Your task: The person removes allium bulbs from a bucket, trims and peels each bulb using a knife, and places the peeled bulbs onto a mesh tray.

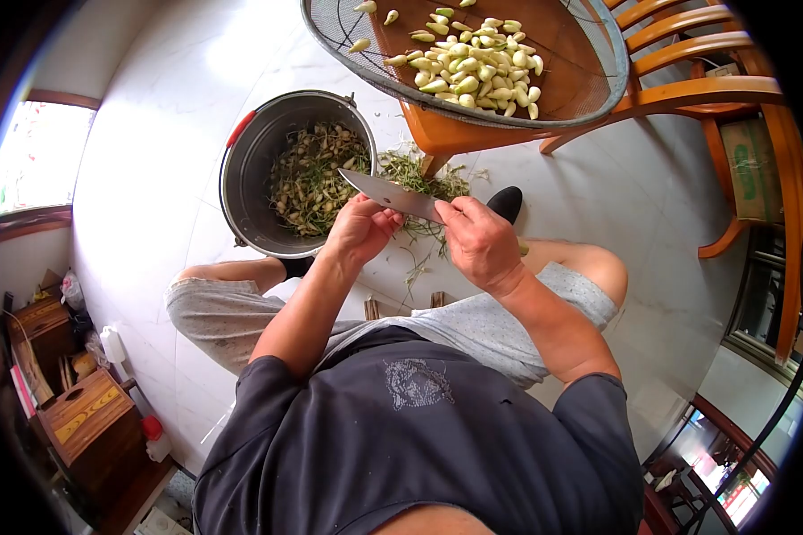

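Observation:
My right hand (480,239) is wrapped around the handle of a kitchen knife (393,194). Its broad blade points left and slightly up, passing over the fingertips of my left hand (363,230). Those left fingers are curled and pinched just under the blade, and whatever is in them is hidden. Left of the knife tip stands a grey metal bucket (245,192), holding many small untrimmed bulbs (317,169) with stems. Cut green stems and root trimmings (419,178) lie on the floor beneath the blade.
On a wooden chair (437,134) rests a round mesh sieve (589,111) with a pile of trimmed whitish bulbs (482,67). Another wooden chair (687,94) stands at the right. Wooden boxes (89,415) sit at lower left. My knees spread either side of the trimmings.

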The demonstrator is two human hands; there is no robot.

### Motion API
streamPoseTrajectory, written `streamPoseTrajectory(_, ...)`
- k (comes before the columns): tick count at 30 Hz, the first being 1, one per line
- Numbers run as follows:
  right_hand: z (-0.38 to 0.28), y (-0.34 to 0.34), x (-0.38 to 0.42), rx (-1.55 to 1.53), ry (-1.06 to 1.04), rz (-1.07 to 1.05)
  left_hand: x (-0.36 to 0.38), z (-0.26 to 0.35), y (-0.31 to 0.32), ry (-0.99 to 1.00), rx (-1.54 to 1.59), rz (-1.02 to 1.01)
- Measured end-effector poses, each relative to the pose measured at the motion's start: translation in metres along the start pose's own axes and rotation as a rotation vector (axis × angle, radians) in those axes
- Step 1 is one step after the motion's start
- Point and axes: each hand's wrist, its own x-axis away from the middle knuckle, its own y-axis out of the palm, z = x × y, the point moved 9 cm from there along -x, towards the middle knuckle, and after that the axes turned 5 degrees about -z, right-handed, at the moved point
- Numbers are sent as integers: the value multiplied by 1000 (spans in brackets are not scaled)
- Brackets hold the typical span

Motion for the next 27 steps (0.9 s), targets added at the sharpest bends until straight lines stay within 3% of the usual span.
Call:
streamPoseTrajectory(7, 1, 2, 2, -32, 1, 11, 3, 4, 4, 31, -23, 18)
streamPoseTrajectory(11, 57, 44, 22, -16, 358, -303, 6, 10, 20, 13, -8, -39)
streamPoseTrajectory(17, 65, 35, 24, -140, 444, -243, 14, 33, 43, 22, -29, -167)
streamPoseTrajectory(24, 59, 54, 23, -223, 403, -374, -15, 114, 182, 174, -725, -275)
streamPoseTrajectory(27, 62, 51, 24, -230, 403, -351, -27, 164, 198, 363, -1088, -237)
